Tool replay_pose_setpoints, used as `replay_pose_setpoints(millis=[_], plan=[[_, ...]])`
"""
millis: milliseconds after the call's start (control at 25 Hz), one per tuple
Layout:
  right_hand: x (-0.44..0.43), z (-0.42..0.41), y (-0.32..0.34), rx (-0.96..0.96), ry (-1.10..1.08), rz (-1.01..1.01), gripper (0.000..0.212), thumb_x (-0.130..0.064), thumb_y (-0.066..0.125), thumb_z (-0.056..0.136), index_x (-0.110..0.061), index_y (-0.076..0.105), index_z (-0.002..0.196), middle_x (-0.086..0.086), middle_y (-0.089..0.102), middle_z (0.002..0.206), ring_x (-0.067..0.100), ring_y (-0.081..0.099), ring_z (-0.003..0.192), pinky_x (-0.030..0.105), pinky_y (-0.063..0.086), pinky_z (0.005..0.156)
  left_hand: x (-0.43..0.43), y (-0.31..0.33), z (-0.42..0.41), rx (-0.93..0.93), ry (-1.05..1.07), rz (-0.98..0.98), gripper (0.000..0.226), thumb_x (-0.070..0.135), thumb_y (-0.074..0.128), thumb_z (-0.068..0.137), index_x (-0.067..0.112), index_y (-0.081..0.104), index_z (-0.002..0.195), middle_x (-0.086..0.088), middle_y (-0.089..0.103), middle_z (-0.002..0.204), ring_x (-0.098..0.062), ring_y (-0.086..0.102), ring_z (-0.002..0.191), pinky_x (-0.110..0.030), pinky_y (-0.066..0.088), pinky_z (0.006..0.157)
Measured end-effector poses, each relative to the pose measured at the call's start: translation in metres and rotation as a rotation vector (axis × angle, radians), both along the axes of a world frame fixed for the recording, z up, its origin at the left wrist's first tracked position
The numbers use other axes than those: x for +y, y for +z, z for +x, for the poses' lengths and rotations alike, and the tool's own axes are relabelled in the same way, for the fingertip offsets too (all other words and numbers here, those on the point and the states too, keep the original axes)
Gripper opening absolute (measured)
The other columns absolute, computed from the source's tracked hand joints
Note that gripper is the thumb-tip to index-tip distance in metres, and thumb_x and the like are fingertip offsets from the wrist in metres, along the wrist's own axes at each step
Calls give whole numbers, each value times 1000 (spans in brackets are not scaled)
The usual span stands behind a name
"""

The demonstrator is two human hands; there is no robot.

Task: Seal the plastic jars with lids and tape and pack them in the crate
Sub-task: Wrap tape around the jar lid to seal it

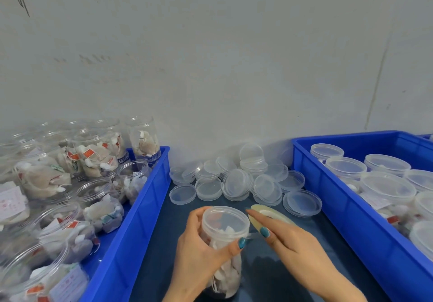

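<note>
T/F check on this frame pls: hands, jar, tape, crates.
1. The left hand grips a jar with its lid on. True.
2. The right hand holds nothing. False: it holds a tape roll beside the jar.
3. Loose lids lie between the two crates. True.
4. The jars in the left crate are lidded. False: those open jars have no lids.
5. The right crate holds lidded jars. True.
</note>
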State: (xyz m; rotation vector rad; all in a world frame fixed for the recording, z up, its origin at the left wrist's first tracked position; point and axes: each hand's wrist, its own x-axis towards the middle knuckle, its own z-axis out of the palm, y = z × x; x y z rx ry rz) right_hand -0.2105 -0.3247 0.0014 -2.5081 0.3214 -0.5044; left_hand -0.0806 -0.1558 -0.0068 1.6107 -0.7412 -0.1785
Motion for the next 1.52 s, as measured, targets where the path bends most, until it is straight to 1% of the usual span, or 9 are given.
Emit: replay_pose_setpoints(millis=[160, 280, 400, 520, 680, 840, 1000, 1240, 1520], plan=[[3, 4, 0, -22, -7, -23, 39, -74, 20, 90, -81, 20, 128, -44, 49, 129, -17, 45, 119, 13, 40, 96, -1, 1, 5, 95, -231, -70, 98, 57, 93, 34, 14, 59, 115, 11, 72, 108, -6, 68, 98, -15, 52, 76], [6, 9, 0, -69, 22, -39, 54, -90, 6, 77, -82, 13, 130, -59, 25, 134, -30, 30, 122, 2, 32, 94, -1, 4, 11, 148, -349, -75, 110, 69, 89, 30, 7, 58, 115, 9, 74, 105, -6, 69, 96, -16, 52, 76], [6, 11, -5, -55, 45, -50, 61, -94, 5, 72, -81, 9, 131, -47, 36, 138, -16, 39, 128, 14, 40, 98, 4, 7, 14, 102, -397, 32, 104, 68, 87, 41, 9, 54, 121, 8, 71, 114, -6, 66, 104, -16, 50, 82], [7, 12, -8, -48, 19, -118, 50, -86, 12, 79, -82, 13, 129, -19, 55, 125, 5, 52, 113, 30, 48, 89, 10, 19, 22, -46, -387, 225, 94, 66, 79, 52, 31, 47, 133, 12, 54, 128, 3, 53, 116, -12, 43, 89], [10, 14, -7, -69, -7, -170, 50, -76, 15, 85, -73, 18, 134, -16, 56, 128, 7, 52, 119, 28, 47, 92, 11, 48, 19, -353, -204, 541, 97, 70, 62, 55, 61, 16, 141, 35, 39, 132, 9, 48, 115, -19, 45, 94], [17, 16, -9, -34, -9, -222, 44, -69, 16, 94, -72, -5, 132, -13, 52, 110, 8, 51, 99, 26, 45, 77, -3, 57, 1, -678, -13, 834, 113, 98, 40, 44, 51, 19, 144, 30, 32, 144, -1, 39, 132, -32, 38, 100], [21, 15, -7, 12, 79, -148, 71, -35, 31, 92, -70, -13, 136, -17, 41, 110, 10, 47, 99, 31, 44, 77, -7, 56, 7, -631, 47, 718, 85, 92, 48, 56, 47, 46, 129, 29, 50, 128, 3, 46, 120, -27, 45, 98], [27, 26, -15, -77, -67, -158, 61, -33, 29, 101, -62, 0, 146, -13, 46, 107, 9, 51, 95, 30, 43, 74, -9, 33, -3, -663, 177, 511, 71, 75, 43, 62, 46, 51, 126, 32, 49, 123, 9, 41, 118, -14, 38, 92], [12, 44, -11, 3, -147, -216, 56, -33, 29, 102, -47, 11, 153, -11, 43, 97, 18, 55, 87, 34, 37, 66, -24, 26, -9, -755, 284, 493, 61, 60, 64, 68, 32, 61, 122, 19, 59, 121, -7, 52, 115, -23, 46, 87]])
